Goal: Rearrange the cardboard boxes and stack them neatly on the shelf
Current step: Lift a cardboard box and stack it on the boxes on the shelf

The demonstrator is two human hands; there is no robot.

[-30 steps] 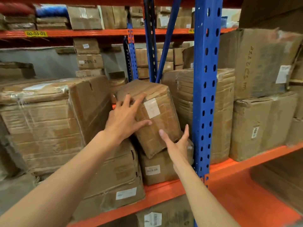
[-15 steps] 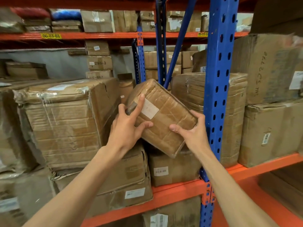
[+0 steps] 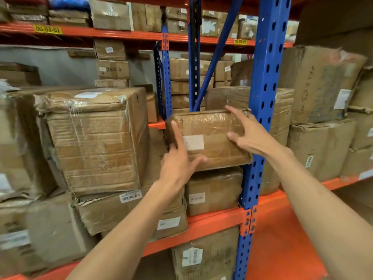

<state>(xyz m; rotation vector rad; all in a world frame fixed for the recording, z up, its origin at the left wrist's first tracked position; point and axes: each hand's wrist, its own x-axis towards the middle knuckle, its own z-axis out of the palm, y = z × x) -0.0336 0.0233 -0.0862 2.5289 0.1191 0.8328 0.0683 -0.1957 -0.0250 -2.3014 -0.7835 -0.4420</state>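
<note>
A small taped cardboard box with a white label sits level on top of another labelled box on the orange shelf. My left hand grips its lower left corner, index finger up its front face. My right hand grips its upper right side, thumb on the front. A large wrapped box stands just left of it.
A blue upright post stands right beside the small box and my right hand. More boxes fill the bay to the right. An upper orange beam carries further cartons. Crushed boxes lie under the large one.
The small box has turned from a tilted, corner-down pose to level on the lower box. My right hand shifted from its lower edge up to its right side. The view moved closer.
</note>
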